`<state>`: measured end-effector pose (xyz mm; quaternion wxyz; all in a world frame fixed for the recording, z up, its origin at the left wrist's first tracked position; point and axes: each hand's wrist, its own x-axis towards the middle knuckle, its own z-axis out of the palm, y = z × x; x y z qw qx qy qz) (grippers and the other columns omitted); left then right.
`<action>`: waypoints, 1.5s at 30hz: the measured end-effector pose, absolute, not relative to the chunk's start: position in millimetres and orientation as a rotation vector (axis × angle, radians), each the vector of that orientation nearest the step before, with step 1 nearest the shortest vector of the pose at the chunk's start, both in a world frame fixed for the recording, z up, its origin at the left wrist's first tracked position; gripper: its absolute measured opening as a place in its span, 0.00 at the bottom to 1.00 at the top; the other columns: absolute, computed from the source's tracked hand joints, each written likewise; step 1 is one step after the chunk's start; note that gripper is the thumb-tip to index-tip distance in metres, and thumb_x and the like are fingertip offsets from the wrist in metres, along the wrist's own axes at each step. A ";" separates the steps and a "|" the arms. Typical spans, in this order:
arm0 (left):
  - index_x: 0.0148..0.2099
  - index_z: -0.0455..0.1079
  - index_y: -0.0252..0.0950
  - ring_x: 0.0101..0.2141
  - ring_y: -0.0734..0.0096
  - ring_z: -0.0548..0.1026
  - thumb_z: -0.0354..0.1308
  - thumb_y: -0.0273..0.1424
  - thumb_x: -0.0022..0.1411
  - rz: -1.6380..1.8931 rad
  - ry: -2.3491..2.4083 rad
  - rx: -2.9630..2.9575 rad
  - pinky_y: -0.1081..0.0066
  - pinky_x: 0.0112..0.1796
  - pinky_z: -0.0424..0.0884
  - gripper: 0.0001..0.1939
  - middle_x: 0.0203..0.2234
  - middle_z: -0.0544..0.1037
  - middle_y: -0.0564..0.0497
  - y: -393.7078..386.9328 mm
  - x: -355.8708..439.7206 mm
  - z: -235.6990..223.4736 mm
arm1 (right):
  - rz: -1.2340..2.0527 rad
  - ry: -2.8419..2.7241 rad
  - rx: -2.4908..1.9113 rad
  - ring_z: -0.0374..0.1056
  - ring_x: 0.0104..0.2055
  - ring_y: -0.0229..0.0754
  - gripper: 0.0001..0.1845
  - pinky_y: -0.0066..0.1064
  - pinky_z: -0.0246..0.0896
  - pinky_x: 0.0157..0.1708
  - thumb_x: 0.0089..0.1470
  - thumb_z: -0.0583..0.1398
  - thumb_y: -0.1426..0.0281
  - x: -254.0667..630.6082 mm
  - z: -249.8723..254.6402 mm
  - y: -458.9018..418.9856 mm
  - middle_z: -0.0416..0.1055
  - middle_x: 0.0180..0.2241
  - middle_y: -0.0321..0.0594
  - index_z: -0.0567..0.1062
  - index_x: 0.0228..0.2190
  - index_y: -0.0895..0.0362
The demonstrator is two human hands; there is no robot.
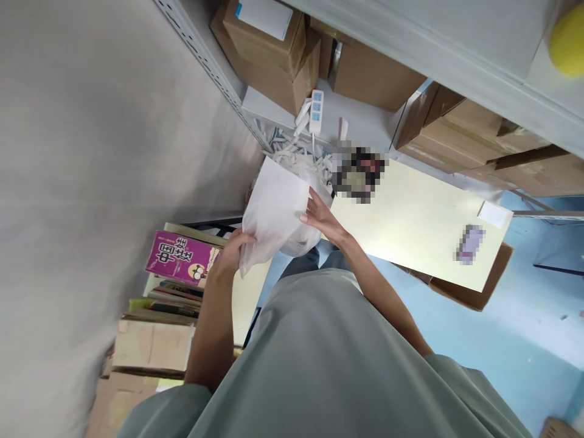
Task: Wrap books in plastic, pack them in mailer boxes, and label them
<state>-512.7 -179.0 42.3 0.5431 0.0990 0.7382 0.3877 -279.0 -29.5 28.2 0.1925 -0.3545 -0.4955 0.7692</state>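
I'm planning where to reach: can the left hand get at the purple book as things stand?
Probably yes: the purple book lies close beside the left hand with nothing seen on top, though its grip would likely need to release the white bag.

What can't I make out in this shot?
All in the head view:
- Left hand's fingertips: partly behind the white wrapping.
- Dark patch at the pale table's end: pixelated.
- Lilac item: pixelated.
- Yellow object: cut off by the right edge.
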 end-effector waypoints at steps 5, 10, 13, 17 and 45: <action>0.33 0.75 0.39 0.29 0.58 0.74 0.60 0.44 0.39 0.834 1.661 0.233 0.66 0.29 0.71 0.18 0.24 0.75 0.52 -181.1 -511.5 39.0 | 2.008 -1.454 -0.981 0.68 0.66 0.54 0.50 0.47 0.67 0.67 0.45 0.75 0.42 -277.6 47.6 -22.9 0.73 0.63 0.44 0.70 0.63 0.49; 0.30 0.74 0.37 0.29 0.62 0.71 0.61 0.47 0.48 0.697 1.881 0.446 0.68 0.28 0.65 0.17 0.24 0.73 0.51 -175.7 -517.2 27.6 | 1.840 -1.535 -1.244 0.76 0.39 0.46 0.28 0.36 0.75 0.41 0.54 0.70 0.43 -253.4 27.7 -28.5 0.80 0.36 0.39 0.78 0.40 0.55; 0.27 0.71 0.37 0.30 0.63 0.70 0.59 0.48 0.58 0.555 2.027 0.781 0.68 0.30 0.64 0.19 0.23 0.72 0.51 -169.8 -518.7 17.3 | 1.610 -1.636 -1.475 0.72 0.30 0.42 0.24 0.30 0.69 0.32 0.58 0.66 0.45 -237.6 10.3 -38.7 0.76 0.27 0.34 0.77 0.35 0.54; 0.32 0.76 0.37 0.37 0.56 0.78 0.56 0.45 0.67 0.415 2.179 1.132 0.65 0.41 0.71 0.19 0.29 0.79 0.45 -162.5 -516.3 0.0 | 1.466 -1.741 -1.753 0.73 0.26 0.41 0.16 0.29 0.68 0.31 0.66 0.61 0.53 -225.4 -3.2 -57.2 0.74 0.22 0.32 0.77 0.39 0.53; 0.53 0.80 0.35 0.51 0.45 0.79 0.57 0.27 0.64 0.285 2.154 1.254 0.55 0.55 0.74 0.17 0.51 0.82 0.39 -165.9 -492.1 -67.6 | 0.983 -2.801 -1.698 0.77 0.55 0.56 0.17 0.45 0.70 0.58 0.72 0.53 0.76 -299.6 -55.7 -4.6 0.79 0.54 0.59 0.80 0.53 0.61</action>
